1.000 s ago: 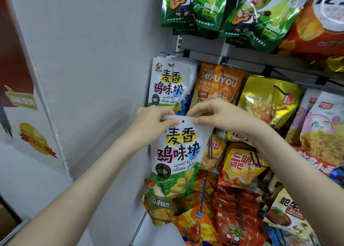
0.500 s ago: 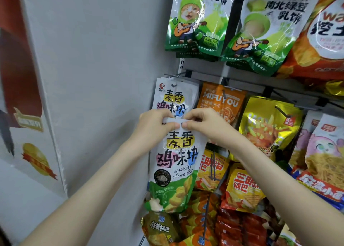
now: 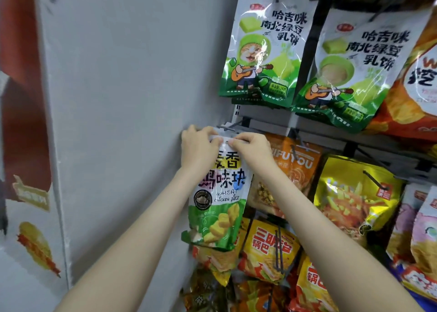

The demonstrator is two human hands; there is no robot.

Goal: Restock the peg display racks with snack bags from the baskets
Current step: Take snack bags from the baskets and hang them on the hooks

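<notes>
You pinch the bag [image 3: 220,207] by its top edge in left hand [image 3: 198,144] and right hand [image 3: 253,148]; it hangs long axis down below both grips, the peg [image 3: 230,127] just above, between them.

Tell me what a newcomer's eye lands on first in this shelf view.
Near the centre, the left hand and right hand pinch the top edge of a white-and-green plastic snack bag up at a thin metal peg, beside the grey wall. Two glossy green-and-white cat-print bags hang above right. A shiny yellow foil pack stands out at lower right.
</notes>
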